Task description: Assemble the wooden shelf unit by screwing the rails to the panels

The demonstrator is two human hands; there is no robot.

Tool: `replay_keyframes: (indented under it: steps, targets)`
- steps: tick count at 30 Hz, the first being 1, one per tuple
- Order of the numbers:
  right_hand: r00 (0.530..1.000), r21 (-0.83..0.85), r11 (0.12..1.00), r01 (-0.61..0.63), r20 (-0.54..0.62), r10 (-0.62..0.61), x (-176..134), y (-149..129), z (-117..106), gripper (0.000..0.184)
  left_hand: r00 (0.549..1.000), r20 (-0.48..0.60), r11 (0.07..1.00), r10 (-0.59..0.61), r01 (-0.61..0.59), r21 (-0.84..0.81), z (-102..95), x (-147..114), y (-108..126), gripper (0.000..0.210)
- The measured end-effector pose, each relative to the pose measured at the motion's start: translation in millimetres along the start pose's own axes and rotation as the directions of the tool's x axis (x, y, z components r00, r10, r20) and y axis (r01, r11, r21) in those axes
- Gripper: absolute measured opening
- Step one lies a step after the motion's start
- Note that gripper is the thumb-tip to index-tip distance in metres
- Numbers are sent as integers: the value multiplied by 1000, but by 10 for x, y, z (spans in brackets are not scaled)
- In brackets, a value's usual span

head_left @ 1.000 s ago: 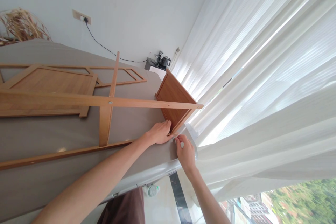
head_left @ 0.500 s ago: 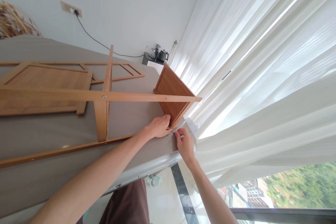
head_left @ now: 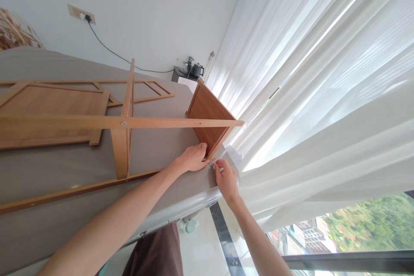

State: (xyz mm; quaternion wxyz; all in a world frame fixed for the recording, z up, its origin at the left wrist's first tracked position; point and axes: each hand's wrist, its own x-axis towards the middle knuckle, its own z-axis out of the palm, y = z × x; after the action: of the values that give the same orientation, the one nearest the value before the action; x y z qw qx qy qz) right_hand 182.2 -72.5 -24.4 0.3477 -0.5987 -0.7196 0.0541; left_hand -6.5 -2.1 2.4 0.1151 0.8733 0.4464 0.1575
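Observation:
A wooden shelf frame lies on its side on a grey-covered surface, with a wooden end panel (head_left: 210,110) standing between its two long rails. My left hand (head_left: 193,157) is closed around the lower corner, where the panel meets the near wooden rail (head_left: 80,190). Just right of that corner, my right hand (head_left: 225,177) pinches a small thin metal tool, which looks like a hex key (head_left: 211,163). Its tip points at the rail's end; whether it sits in a screw is too small to tell. The upper wooden rail (head_left: 161,122) runs across above both hands.
A second wooden panel (head_left: 54,108) and a slim wooden frame (head_left: 155,87) lie behind the shelf frame. A cross board (head_left: 121,151) joins the rails at the middle. White curtains (head_left: 307,116) hang close on the right. A kettle (head_left: 196,69) stands on a dark cabinet against the wall.
The view has shifted slightly, so the scene sits a little further left. My right hand has turned a little at the corner, with the metal tool still pinched. My left hand keeps its hold.

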Motion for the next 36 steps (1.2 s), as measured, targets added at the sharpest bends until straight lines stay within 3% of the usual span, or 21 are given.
replay_keyframes:
  steps: [7, 15, 20, 31, 36]
  targets:
    - [994, -23, 995, 94, 56, -92, 23, -114, -43, 27, 1000, -1, 1000, 2, -2, 6, -4, -2, 5, 37]
    - [989, 77, 986, -149, 7, 149, 106, -34, 4, 20, 1000, 2, 1000, -9, 9, -1, -17, 4, 15, 36]
    - [982, 112, 976, -188, 9, 188, 140, -6, -47, 20, 1000, 16, 1000, -23, 23, -10, 4, 13, 7, 38]
    - [998, 22, 998, -52, -24, 52, 35, -49, 2, 29, 1000, 0, 1000, -2, 2, -18, -14, 5, 1, 39]
    - [999, -35, 999, 30, 22, -29, 17, -43, -6, 28, 1000, 12, 999, -20, 20, -32, 16, 17, -8, 40]
